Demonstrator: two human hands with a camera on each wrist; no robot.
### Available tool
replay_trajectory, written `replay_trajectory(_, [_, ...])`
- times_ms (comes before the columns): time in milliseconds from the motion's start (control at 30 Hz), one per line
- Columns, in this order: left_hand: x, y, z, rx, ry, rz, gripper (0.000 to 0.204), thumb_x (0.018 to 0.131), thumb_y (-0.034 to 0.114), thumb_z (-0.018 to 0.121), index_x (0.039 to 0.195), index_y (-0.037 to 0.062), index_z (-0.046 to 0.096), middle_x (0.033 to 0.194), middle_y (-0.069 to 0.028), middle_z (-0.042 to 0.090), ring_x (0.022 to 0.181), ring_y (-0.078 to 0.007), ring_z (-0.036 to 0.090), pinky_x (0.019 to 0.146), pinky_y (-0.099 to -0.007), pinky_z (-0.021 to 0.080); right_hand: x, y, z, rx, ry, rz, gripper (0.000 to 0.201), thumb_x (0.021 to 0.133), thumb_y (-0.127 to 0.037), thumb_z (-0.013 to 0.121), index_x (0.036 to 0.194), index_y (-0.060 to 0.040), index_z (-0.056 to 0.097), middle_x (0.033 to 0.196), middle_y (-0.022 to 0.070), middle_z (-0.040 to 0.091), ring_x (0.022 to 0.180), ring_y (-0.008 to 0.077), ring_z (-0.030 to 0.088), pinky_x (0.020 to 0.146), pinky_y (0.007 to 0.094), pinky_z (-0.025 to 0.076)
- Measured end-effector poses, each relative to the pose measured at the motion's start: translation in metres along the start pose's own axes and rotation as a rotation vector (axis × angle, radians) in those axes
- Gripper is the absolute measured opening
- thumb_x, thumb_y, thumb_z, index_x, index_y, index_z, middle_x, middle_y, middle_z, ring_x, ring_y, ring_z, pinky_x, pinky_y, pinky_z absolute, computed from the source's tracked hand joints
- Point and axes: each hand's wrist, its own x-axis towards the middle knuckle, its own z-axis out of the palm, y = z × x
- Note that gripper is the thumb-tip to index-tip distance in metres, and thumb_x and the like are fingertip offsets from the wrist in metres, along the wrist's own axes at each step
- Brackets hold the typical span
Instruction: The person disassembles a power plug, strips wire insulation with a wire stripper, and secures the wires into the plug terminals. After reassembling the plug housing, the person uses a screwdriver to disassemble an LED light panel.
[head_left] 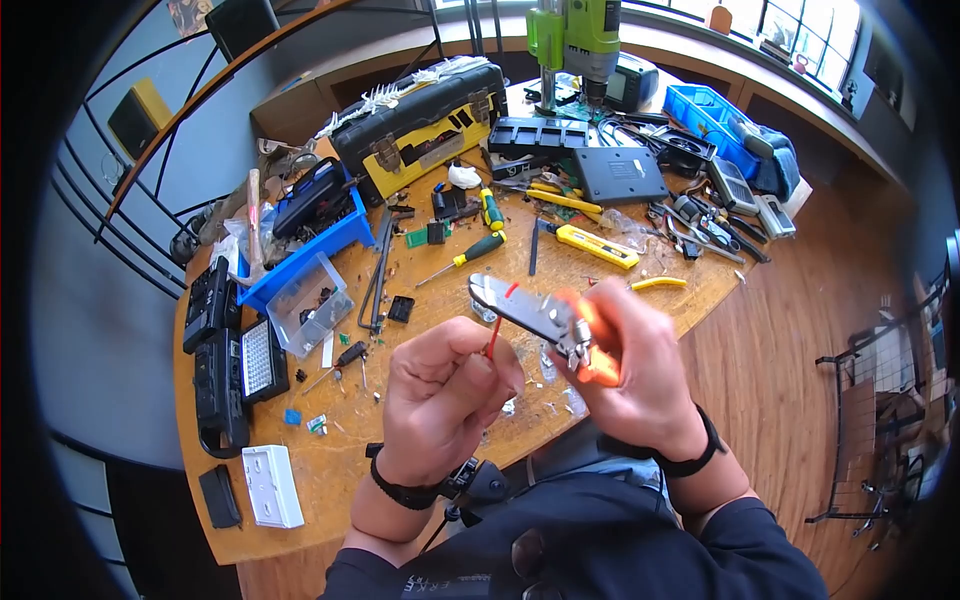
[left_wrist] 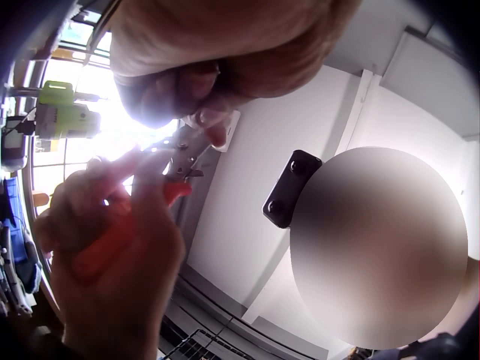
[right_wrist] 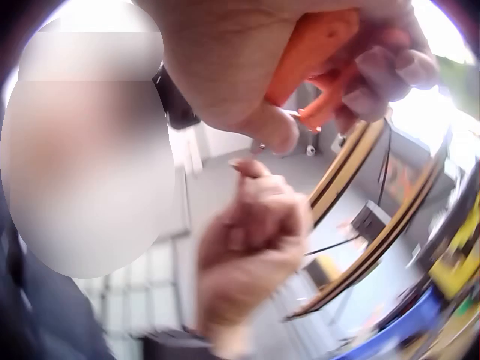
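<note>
In the head view the left hand [head_left: 445, 390] pinches a thin red wire [head_left: 495, 338] between thumb and fingers. The right hand [head_left: 640, 370] grips the orange handles of a metal wire tool [head_left: 530, 312], whose jaws lie at the upper part of the wire; a short red piece shows on the far side of them. Seen from the left wrist, the right hand [left_wrist: 124, 240] is curled round the orange handles, close by the left hand [left_wrist: 225, 52]. The right wrist view has the right hand [right_wrist: 232, 67] on the orange handles [right_wrist: 315, 56], above the left hand [right_wrist: 251, 251].
Beyond the hands lie a green-black screwdriver [head_left: 480, 248], a yellow cutter knife [head_left: 597, 246] and a clear bin [head_left: 310, 305]. A black and yellow toolbox [head_left: 420, 130] stands at the back, near a green drill [head_left: 592, 35]. White casing [head_left: 272, 487] sits at the front left.
</note>
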Motion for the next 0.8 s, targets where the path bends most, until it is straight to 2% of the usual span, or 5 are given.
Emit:
replay_trajectory(33, [-0.002,0.000,0.000,-0.003,0.004,0.002,0.019,0.091,0.015,0.055,0.096,-0.0039,0.056,0.076,-0.0076,0.061,0.050,-0.0053,0.040,0.047,-0.0191,0.031,0.001,0.001,-0.002,-0.209,0.136,-0.085,0.023,0.069,-0.013,0.064,0.085,-0.0015,0.052,0.069,0.0176,0.053,0.064,0.0372,0.056,0.056,0.0376,0.043])
replay_trajectory(133, [-0.014,0.006,0.016,0.124,-0.312,0.023,0.019,0.092,0.015,0.054,0.091,-0.0042,0.057,0.074,-0.0098,0.061,0.050,-0.0058,0.043,0.048,-0.0190,0.032,0.033,0.040,-0.056,-0.277,0.703,0.156,0.026,0.093,-0.026,0.050,0.085,-0.0015,0.051,0.069,0.0127,0.055,0.058,0.0214,0.053,0.052,0.0346,0.040])
replay_trajectory(467, [-0.005,0.009,0.015,0.354,0.121,0.091,0.027,0.092,0.020,0.056,0.091,-0.0067,0.058,0.056,-0.0028,0.050,0.046,-0.0049,0.041,0.045,-0.0185,0.031,0.021,0.071,-0.032,0.503,-0.092,0.429,0.043,0.091,-0.044,0.050,0.094,-0.0011,0.053,0.070,0.0030,0.048,0.061,0.0090,0.048,0.059,0.0263,0.042])
replay_trajectory(633, [-0.009,0.019,0.020,0.516,0.110,0.100,0.024,0.090,0.017,0.058,0.093,-0.0063,0.061,0.063,-0.0054,0.057,0.050,-0.0055,0.048,0.046,-0.0180,0.035,0.033,0.103,-0.016,1.413,-0.267,0.692,0.044,0.094,-0.039,0.044,0.111,0.0008,0.051,0.101,0.0188,0.060,0.090,0.0292,0.062,0.077,0.0419,0.049])
replay_trajectory(800, [-0.011,0.025,0.020,0.644,0.164,0.177,0.021,0.088,0.015,0.061,0.093,-0.0060,0.062,0.079,-0.0117,0.066,0.052,-0.0066,0.053,0.048,-0.0183,0.041,0.033,0.117,-0.017,1.476,-0.358,0.653,0.047,0.095,-0.035,0.040,0.123,0.0026,0.044,0.112,0.0237,0.056,0.102,0.0384,0.057,0.085,0.0501,0.046])
